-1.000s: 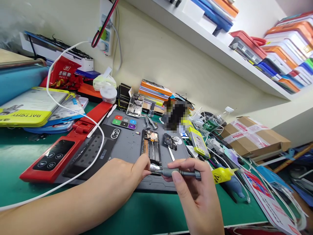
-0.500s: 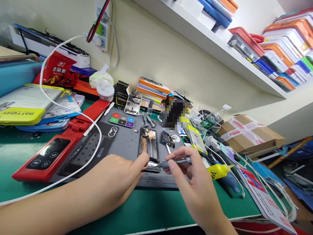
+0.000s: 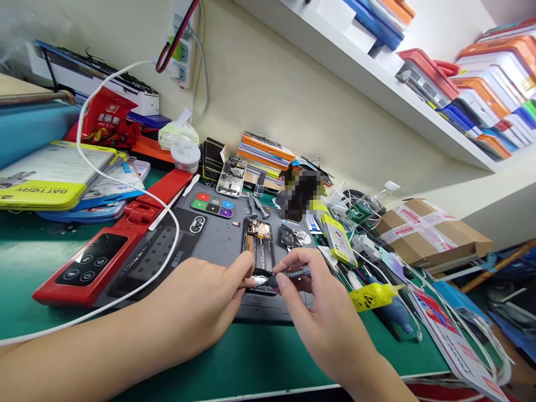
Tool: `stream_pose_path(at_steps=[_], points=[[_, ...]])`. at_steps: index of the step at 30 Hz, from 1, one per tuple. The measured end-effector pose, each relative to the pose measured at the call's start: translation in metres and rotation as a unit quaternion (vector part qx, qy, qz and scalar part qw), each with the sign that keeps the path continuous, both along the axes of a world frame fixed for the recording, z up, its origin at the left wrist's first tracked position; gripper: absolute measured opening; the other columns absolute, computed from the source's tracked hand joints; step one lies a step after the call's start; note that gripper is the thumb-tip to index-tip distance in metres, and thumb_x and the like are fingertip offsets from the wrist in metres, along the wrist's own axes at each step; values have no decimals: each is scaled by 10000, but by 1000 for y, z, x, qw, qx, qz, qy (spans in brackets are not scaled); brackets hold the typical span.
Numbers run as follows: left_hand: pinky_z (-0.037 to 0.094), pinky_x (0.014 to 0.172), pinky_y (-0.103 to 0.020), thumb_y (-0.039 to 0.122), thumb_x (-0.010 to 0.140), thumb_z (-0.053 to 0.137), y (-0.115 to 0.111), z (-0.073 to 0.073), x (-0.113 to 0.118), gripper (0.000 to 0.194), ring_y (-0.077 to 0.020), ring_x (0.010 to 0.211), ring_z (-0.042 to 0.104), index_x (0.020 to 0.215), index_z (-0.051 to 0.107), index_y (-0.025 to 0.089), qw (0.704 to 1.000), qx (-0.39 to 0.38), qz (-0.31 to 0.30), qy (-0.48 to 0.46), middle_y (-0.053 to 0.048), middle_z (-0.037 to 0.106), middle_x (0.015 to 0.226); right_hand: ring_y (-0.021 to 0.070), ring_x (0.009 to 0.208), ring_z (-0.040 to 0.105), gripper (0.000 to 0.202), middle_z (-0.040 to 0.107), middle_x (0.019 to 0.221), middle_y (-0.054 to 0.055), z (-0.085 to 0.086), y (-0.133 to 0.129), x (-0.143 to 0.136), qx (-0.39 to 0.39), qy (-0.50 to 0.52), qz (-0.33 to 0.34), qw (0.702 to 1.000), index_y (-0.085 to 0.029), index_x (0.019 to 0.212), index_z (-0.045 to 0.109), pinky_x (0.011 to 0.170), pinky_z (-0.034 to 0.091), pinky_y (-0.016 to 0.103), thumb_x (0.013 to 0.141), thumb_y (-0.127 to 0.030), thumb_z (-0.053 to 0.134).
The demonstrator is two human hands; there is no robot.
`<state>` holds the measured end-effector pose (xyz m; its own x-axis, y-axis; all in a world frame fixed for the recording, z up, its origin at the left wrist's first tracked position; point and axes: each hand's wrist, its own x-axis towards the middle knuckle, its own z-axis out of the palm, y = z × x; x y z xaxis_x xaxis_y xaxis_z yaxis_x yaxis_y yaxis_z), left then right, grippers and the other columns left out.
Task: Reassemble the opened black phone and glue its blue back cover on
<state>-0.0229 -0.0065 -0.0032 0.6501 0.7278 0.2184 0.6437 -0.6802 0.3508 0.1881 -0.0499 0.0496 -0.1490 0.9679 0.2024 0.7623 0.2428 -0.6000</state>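
An opened phone (image 3: 260, 230) lies on the grey work mat (image 3: 218, 231), its circuit board and dark battery exposed. My left hand (image 3: 209, 293) is closed at the lower left edge of this phone, its fingertips partly hidden behind the hand. Between thumb and fingers, my right hand (image 3: 324, 307) grips a dark grey screwdriver (image 3: 298, 272), held nearly flat and pointing left over the phone's lower end. Exactly what its tip touches I cannot make out. Just right of the phone sits a small black phone part (image 3: 287, 237).
On the left are a red device with a touch panel (image 3: 90, 268) and a dark phone back cover (image 3: 184, 237). A coloured screw tray (image 3: 213, 205) and another opened phone (image 3: 231, 176) lie behind. A yellow bottle (image 3: 372, 296) and cables lie right; a white cable (image 3: 172, 223) crosses the left side.
My right hand and the screwdriver have shifted slightly left, closer to my left hand. My left hand stays at the phone's lower edge. The whole view has moved a little.
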Motion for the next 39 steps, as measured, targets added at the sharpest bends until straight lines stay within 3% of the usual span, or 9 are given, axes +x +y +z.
stream_pose_path(at_steps=[7,10,13,18,22,27,31,36,39], points=[[387,436,-376,204,1023,377,-3,3,0,134,-304,544,727,1143,424,241,996,77,-20,39,17,737,710,243,860,710,186,731,1012,41,28,10,-9,-7,-177,113,978,-274,1120,540,715,484,332,978,-160,498],[407,429,-386,203,1013,383,-2,3,0,154,-306,533,720,1152,442,236,996,83,-17,41,15,730,697,249,769,699,80,736,925,41,33,17,-12,14,-268,122,956,-258,1099,538,621,412,321,1028,-262,502],[436,433,-395,198,1005,385,-1,3,0,146,-311,544,723,1113,474,241,996,81,-19,44,11,725,694,250,692,663,155,709,842,45,37,21,-15,40,-325,108,939,-235,1047,542,581,355,327,1062,-367,463],[438,421,-407,171,995,384,-1,4,-1,225,-315,523,717,1190,487,214,995,90,-26,45,11,725,684,218,830,684,157,711,1017,45,46,20,-17,-20,-287,144,947,-238,1136,508,691,425,318,1057,-190,382],[410,410,-397,171,989,395,-1,4,-2,177,-311,499,704,1119,497,234,994,96,-23,46,11,713,669,239,620,623,166,674,771,14,49,19,-17,-8,-361,108,926,-223,1086,521,551,304,335,1078,-320,386],[389,417,-384,166,989,403,-1,3,-2,203,-309,513,712,1166,474,235,994,96,-25,41,12,732,700,228,800,665,155,697,983,42,52,18,-19,-5,-326,137,935,-235,1085,525,664,393,330,1074,-262,373],[370,421,-379,169,983,416,-1,3,-2,178,-311,520,713,1134,478,241,994,92,-26,43,12,729,694,209,611,597,178,654,776,-5,53,17,-21,-40,-330,125,935,-232,1133,509,567,335,323,1076,-275,345],[357,420,-375,172,992,406,-1,3,-1,166,-308,517,713,1128,474,238,995,92,-27,40,10,730,694,221,785,643,145,677,1005,62,50,19,-17,-8,-330,117,937,-232,1060,515,654,381,323,1031,-200,377],[353,417,-375,175,995,404,0,4,-1,174,-310,517,714,1140,479,235,995,86,-28,43,11,726,681,224,719,652,130,696,921,34,46,20,-15,-25,-338,108,934,-241,1105,500,596,347,316,1044,-221,387]])
